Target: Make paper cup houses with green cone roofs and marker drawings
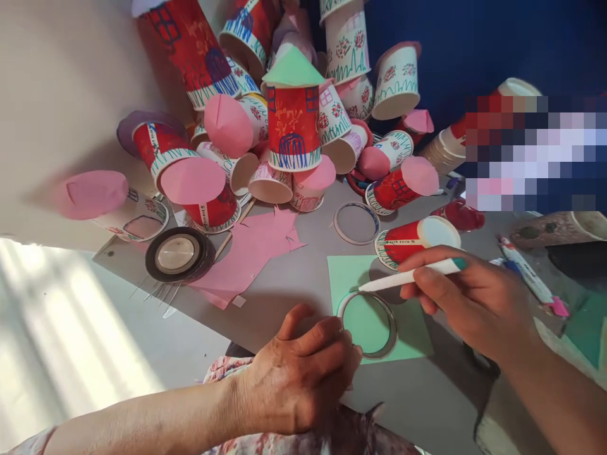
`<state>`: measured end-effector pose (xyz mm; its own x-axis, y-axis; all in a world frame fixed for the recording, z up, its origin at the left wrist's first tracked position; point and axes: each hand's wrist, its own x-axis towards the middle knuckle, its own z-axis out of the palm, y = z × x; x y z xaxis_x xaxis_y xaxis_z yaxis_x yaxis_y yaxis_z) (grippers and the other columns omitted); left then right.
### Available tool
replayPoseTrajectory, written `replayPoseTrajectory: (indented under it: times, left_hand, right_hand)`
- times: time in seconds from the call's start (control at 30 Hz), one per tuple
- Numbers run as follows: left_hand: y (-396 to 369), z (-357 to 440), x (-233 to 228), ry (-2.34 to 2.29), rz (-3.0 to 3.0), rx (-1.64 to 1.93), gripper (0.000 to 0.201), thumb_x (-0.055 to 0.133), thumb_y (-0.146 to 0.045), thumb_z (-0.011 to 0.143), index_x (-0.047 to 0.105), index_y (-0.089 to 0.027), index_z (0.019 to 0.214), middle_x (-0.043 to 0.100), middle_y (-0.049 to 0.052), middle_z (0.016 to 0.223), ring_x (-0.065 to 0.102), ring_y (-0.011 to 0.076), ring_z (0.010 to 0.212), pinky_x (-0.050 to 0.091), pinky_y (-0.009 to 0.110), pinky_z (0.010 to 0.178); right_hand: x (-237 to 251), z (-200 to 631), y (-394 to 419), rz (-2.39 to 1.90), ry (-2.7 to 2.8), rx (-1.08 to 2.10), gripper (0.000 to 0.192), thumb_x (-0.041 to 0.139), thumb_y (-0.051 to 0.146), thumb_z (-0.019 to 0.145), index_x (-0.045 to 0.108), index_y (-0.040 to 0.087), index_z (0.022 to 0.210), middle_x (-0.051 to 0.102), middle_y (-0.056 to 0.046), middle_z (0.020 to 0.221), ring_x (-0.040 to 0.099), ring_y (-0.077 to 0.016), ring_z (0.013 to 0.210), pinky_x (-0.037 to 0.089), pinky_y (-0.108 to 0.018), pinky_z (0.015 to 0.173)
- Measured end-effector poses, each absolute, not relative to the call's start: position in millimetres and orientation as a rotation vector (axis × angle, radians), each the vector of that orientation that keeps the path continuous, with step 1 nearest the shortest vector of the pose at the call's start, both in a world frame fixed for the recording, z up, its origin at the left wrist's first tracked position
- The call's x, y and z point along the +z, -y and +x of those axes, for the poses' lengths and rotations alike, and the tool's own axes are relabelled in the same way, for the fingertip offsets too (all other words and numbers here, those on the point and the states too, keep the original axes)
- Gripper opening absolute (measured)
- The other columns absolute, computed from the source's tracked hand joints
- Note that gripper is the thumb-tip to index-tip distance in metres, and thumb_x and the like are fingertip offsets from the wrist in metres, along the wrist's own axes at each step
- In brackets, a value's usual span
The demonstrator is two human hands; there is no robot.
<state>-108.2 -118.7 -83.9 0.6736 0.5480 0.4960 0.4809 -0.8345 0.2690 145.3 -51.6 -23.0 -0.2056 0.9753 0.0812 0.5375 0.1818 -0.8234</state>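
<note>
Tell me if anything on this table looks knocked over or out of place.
Most decorated cups lie tumbled on their sides in a loose heap; one with a green cone roof stands upright. Pink paper scraps lie loose beside a tape roll.

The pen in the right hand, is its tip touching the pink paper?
No, the pen in the right hand points its tip at the ring lying on the green paper.
</note>
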Motion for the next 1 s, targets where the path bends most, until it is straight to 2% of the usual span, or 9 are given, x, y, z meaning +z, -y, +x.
replayPoseTrajectory:
  times: [0.1, 0.23, 0.47, 0.73, 1.0]
  left_hand:
    - [118.3, -107.9, -83.4, -0.860, 2.739, 0.886, 0.018, 0.061, -0.019, 0.098, 0.072, -0.015, 0.112, 0.075, 0.007, 0.105, 0.062, 0.0216, 0.112, 0.039, 0.044, 0.100]
    - [118.5, -107.5, -83.2, -0.862, 2.710, 0.904, 0.018, 0.063, -0.016, 0.095, 0.072, -0.014, 0.111, 0.076, 0.007, 0.105, 0.062, 0.0208, 0.110, 0.040, 0.043, 0.097]
    - [117.2, -107.7, -82.1, -0.863, 2.704, 0.880, 0.018, 0.059, -0.015, 0.097, 0.071, -0.014, 0.110, 0.077, 0.006, 0.105, 0.062, 0.0205, 0.110, 0.039, 0.042, 0.094]
    - [120.2, -109.1, -82.2, -0.855, 2.677, 0.862, 0.021, 0.059, -0.014, 0.096, 0.070, -0.014, 0.114, 0.076, 0.007, 0.109, 0.062, 0.0217, 0.115, 0.040, 0.044, 0.098]
    - [119.2, -111.7, -83.2, -0.823, 2.708, 0.843, 0.028, 0.061, -0.010, 0.094, 0.069, -0.015, 0.120, 0.076, 0.010, 0.114, 0.062, 0.0266, 0.117, 0.039, 0.047, 0.098]
  right_hand:
    - [-16.9, 135.3, 44.2, -1.397, 1.996, 0.803, 0.016, 0.060, 0.037, 0.100, 0.070, 0.028, 0.092, 0.068, 0.006, 0.061, 0.053, -0.0075, 0.041, 0.041, -0.017, 0.037]
    - [-8.9, 128.3, 35.1, -1.421, 2.105, 0.720, 0.018, 0.059, 0.040, 0.100, 0.068, 0.028, 0.089, 0.068, 0.008, 0.058, 0.052, -0.0076, 0.040, 0.041, -0.018, 0.040]
    - [-2.3, 123.5, 25.7, -1.555, 2.199, 0.887, 0.032, 0.053, 0.047, 0.100, 0.067, 0.023, 0.085, 0.068, 0.004, 0.059, 0.053, -0.0113, 0.045, 0.039, -0.023, 0.045]
    - [1.9, 124.3, 29.8, -1.604, 2.144, 0.880, 0.028, 0.055, 0.045, 0.098, 0.067, 0.023, 0.086, 0.070, 0.003, 0.059, 0.054, -0.0124, 0.046, 0.041, -0.026, 0.051]
    - [-4.2, 153.7, 50.5, -1.678, 1.993, 0.870, 0.036, 0.055, 0.055, 0.098, 0.069, 0.022, 0.091, 0.072, 0.001, 0.063, 0.051, -0.0117, 0.043, 0.042, -0.025, 0.045]
